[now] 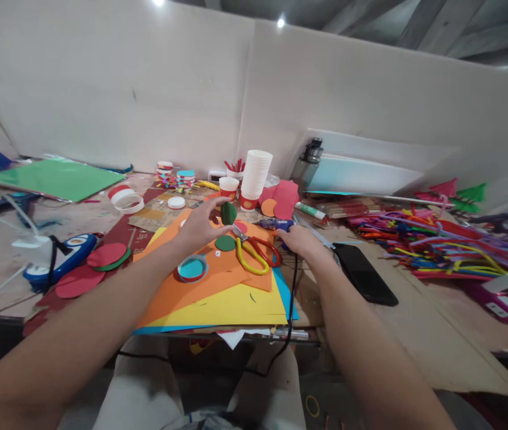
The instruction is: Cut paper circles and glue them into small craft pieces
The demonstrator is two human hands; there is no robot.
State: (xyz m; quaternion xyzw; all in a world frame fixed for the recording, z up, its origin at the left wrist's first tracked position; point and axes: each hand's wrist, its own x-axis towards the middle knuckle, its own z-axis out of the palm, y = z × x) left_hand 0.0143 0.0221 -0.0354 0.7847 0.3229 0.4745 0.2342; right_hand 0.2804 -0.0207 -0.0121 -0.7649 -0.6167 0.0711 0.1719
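Head view: left hand has thumb and fingers curved toward each other, pinching a dark green piece at the tips; piece is small, rounded, apparently bent, held upright above the sheets. Right hand is wrapped on the handle of a blue glue gun, nozzle toward the left hand; how firmly the fingers press, and whether the trigger is squeezed, cannot be told. Smooth black cord drops from beneath the right grip over the table edge.

Between the two grips: metal-bladed scissors, one glossy loop yellow, one red. Just below the left grip: flat green disc, matte. Nearer the body from that grip: shallow round ring with white rim and blue inside. Under these: overlapping orange sheets, smooth, over a yellow sheet, with blue paper showing at the edges.

Beyond the grips: tall stack of nested white paper cups, tapered; single cup beside it. Left of the left grip: flat red discs, layered. Right of the right grip: black, slab-like phone on brown cardboard; farther right, a heap of thin multicoloured stems, apparently fuzzy.
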